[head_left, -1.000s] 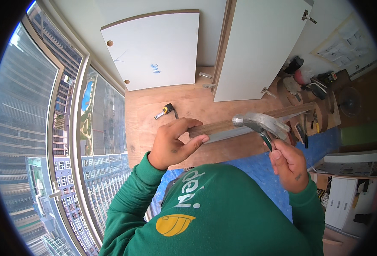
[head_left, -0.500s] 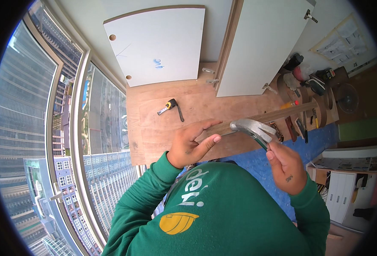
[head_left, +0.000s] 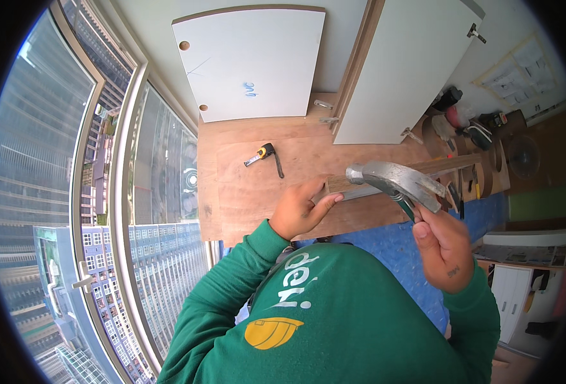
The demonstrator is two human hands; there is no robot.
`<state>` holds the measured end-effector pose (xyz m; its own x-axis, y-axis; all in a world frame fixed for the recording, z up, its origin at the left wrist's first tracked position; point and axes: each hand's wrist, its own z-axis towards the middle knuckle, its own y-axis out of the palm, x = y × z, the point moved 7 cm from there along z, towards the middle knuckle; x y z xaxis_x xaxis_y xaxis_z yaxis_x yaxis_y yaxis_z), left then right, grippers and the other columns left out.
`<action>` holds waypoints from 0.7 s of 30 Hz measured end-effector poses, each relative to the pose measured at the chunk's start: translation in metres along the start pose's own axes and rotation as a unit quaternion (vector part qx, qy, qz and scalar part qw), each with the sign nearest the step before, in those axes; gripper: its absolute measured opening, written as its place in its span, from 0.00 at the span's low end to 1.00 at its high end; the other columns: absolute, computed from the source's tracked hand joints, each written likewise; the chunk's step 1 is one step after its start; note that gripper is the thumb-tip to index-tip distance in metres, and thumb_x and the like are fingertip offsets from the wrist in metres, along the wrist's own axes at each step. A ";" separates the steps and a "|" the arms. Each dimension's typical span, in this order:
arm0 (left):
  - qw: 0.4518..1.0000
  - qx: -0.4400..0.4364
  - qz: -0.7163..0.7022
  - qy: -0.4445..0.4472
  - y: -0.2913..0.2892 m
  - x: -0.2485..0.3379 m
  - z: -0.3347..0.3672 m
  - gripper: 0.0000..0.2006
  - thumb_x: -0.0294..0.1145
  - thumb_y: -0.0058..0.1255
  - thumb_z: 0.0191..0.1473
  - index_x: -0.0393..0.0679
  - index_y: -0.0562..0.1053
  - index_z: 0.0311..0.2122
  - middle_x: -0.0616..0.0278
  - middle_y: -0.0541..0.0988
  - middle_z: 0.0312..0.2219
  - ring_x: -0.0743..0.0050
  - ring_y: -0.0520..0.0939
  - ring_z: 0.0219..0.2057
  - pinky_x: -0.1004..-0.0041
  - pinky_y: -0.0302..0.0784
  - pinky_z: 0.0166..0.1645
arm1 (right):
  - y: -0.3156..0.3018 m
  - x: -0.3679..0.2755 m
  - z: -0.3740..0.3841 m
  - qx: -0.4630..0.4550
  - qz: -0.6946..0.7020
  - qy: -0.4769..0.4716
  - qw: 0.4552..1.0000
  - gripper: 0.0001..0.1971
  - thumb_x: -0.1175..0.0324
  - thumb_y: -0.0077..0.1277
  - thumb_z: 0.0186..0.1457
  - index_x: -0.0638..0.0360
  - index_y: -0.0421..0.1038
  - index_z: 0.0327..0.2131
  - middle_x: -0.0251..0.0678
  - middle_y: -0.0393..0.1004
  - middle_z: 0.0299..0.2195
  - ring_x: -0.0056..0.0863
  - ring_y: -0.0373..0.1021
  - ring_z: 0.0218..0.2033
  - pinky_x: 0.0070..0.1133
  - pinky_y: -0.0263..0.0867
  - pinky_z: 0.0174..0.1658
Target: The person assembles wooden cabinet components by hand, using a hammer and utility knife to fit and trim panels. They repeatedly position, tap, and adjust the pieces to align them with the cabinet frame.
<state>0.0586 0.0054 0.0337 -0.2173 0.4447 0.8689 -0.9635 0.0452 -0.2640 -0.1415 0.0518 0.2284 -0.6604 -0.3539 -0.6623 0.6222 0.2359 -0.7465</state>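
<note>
Via the R hand at 4 o'clock I'm clenching a curved steel claw hammer, & via the L hand nr centre pinching a straight wood-grain board running toward 3 o'clock, blk/yel tape measure lying at 11.

Big windows off the left edge of the bench, bright daylight outside, pale wall behind, blue floor covering up front.

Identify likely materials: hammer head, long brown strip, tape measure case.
Hammer head: metal, probably steel; worn grey sheen.
Long brown strip: wood or wood-look laminate, matte; grain shows, core unclear.
Tape measure case: probably plastic, from its black and yellow shell; finish unclear.
</note>
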 end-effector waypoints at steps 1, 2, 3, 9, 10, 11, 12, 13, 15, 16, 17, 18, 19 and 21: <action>1.000 0.001 -0.004 0.004 0.000 0.000 0.000 0.19 0.40 0.66 0.59 0.38 0.78 0.49 0.52 0.75 0.23 0.57 0.76 0.18 0.63 0.71 0.25 | 0.000 -0.003 0.001 0.007 0.006 -0.007 1.000 0.06 0.72 0.49 0.69 0.67 0.70 0.41 0.45 0.69 0.26 0.42 0.67 0.26 0.31 0.64 0.32; 1.000 0.003 -0.006 0.006 0.001 -0.001 -0.001 0.19 0.40 0.66 0.59 0.38 0.78 0.49 0.52 0.75 0.23 0.57 0.76 0.18 0.63 0.70 0.25 | 0.004 -0.006 0.004 0.004 -0.012 -0.020 1.000 0.06 0.73 0.49 0.69 0.67 0.71 0.42 0.46 0.71 0.27 0.43 0.68 0.26 0.31 0.65 0.32; 1.000 0.005 -0.006 0.007 0.000 -0.001 -0.001 0.18 0.39 0.66 0.59 0.38 0.78 0.48 0.52 0.75 0.23 0.56 0.76 0.18 0.63 0.70 0.25 | 0.010 -0.007 0.008 0.000 -0.023 -0.030 0.999 0.06 0.73 0.49 0.68 0.67 0.71 0.43 0.46 0.72 0.28 0.44 0.69 0.27 0.31 0.66 0.32; 0.999 0.006 -0.022 0.025 -0.001 0.005 0.002 0.17 0.40 0.66 0.59 0.39 0.78 0.46 0.50 0.77 0.23 0.52 0.77 0.19 0.61 0.71 0.25 | 0.016 -0.011 0.017 -0.076 -0.052 -0.008 0.996 0.11 0.74 0.50 0.68 0.67 0.71 0.50 0.50 0.75 0.32 0.48 0.72 0.29 0.32 0.69 0.35; 1.000 0.003 -0.012 0.011 -0.002 0.005 0.002 0.16 0.40 0.66 0.59 0.39 0.79 0.44 0.51 0.78 0.24 0.55 0.77 0.19 0.63 0.71 0.25 | 0.014 -0.011 0.018 -0.070 -0.050 0.006 0.996 0.11 0.74 0.50 0.68 0.67 0.71 0.51 0.51 0.75 0.33 0.48 0.72 0.29 0.32 0.69 0.35; 1.000 -0.004 -0.001 -0.006 -0.003 0.005 0.002 0.15 0.39 0.67 0.58 0.39 0.80 0.42 0.52 0.79 0.25 0.59 0.76 0.20 0.65 0.71 0.26 | 0.011 -0.017 0.018 -0.042 -0.041 -0.020 0.998 0.11 0.73 0.49 0.68 0.67 0.72 0.50 0.48 0.73 0.31 0.44 0.70 0.28 0.31 0.67 0.34; 1.000 -0.009 0.017 -0.022 -0.004 0.004 0.001 0.14 0.38 0.68 0.58 0.38 0.80 0.40 0.53 0.80 0.26 0.63 0.76 0.21 0.68 0.71 0.26 | 0.009 -0.020 0.018 -0.022 -0.035 -0.026 0.999 0.10 0.72 0.48 0.69 0.68 0.72 0.49 0.46 0.72 0.30 0.39 0.68 0.27 0.29 0.66 0.34; 1.000 -0.008 0.004 -0.021 -0.005 0.005 0.002 0.15 0.39 0.67 0.58 0.39 0.80 0.42 0.52 0.79 0.24 0.59 0.77 0.20 0.65 0.71 0.26 | 0.007 -0.022 0.018 -0.003 -0.021 -0.029 0.999 0.10 0.71 0.47 0.70 0.68 0.72 0.48 0.44 0.70 0.28 0.35 0.66 0.26 0.28 0.65 0.34; 1.000 -0.002 0.000 -0.015 -0.007 0.008 0.003 0.17 0.41 0.65 0.59 0.39 0.78 0.45 0.48 0.76 0.21 0.49 0.78 0.19 0.59 0.72 0.26 | 0.019 -0.019 0.024 -0.041 -0.054 -0.031 0.997 0.10 0.72 0.47 0.70 0.68 0.72 0.48 0.45 0.70 0.28 0.35 0.66 0.26 0.28 0.65 0.34; 1.000 -0.004 -0.012 -0.018 -0.007 0.008 0.004 0.17 0.42 0.65 0.59 0.39 0.78 0.44 0.48 0.76 0.21 0.48 0.78 0.19 0.59 0.72 0.25 | 0.024 -0.017 0.027 -0.060 -0.067 -0.030 0.996 0.10 0.72 0.47 0.69 0.68 0.72 0.49 0.45 0.69 0.28 0.36 0.66 0.26 0.28 0.65 0.34; 1.000 -0.005 -0.018 -0.019 -0.006 0.008 0.005 0.16 0.42 0.65 0.59 0.39 0.78 0.42 0.48 0.76 0.21 0.47 0.78 0.19 0.59 0.72 0.25 | 0.024 -0.016 0.028 -0.063 -0.062 -0.023 0.996 0.10 0.72 0.47 0.69 0.68 0.72 0.49 0.45 0.70 0.28 0.36 0.66 0.26 0.28 0.65 0.34; 0.999 -0.013 -0.030 -0.025 -0.005 0.007 0.005 0.16 0.42 0.65 0.59 0.39 0.77 0.41 0.47 0.75 0.20 0.46 0.78 0.19 0.58 0.71 0.25 | 0.023 -0.014 0.030 -0.067 -0.056 -0.016 0.996 0.10 0.73 0.47 0.69 0.68 0.72 0.49 0.45 0.70 0.28 0.37 0.67 0.26 0.28 0.65 0.34; 1.000 -0.005 -0.011 -0.016 -0.006 0.007 0.006 0.16 0.42 0.65 0.59 0.39 0.77 0.40 0.47 0.75 0.20 0.46 0.77 0.19 0.58 0.71 0.25 | 0.022 -0.012 0.031 -0.068 -0.053 -0.004 0.996 0.10 0.73 0.47 0.69 0.68 0.72 0.48 0.45 0.70 0.28 0.38 0.67 0.26 0.28 0.65 0.34; 1.000 -0.009 0.021 -0.015 -0.006 0.006 0.005 0.17 0.43 0.65 0.59 0.39 0.75 0.37 0.46 0.75 0.19 0.44 0.77 0.19 0.57 0.71 0.25 | 0.017 -0.017 0.032 -0.050 -0.055 -0.028 0.997 0.10 0.73 0.47 0.69 0.68 0.72 0.49 0.46 0.70 0.28 0.40 0.67 0.26 0.29 0.65 0.34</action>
<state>0.0619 0.0031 0.0428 -0.2628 0.4193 0.8690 -0.9502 0.0439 -0.3085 -0.1061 0.0334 0.2291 -0.6968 -0.4316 -0.5729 0.5000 0.2804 -0.8194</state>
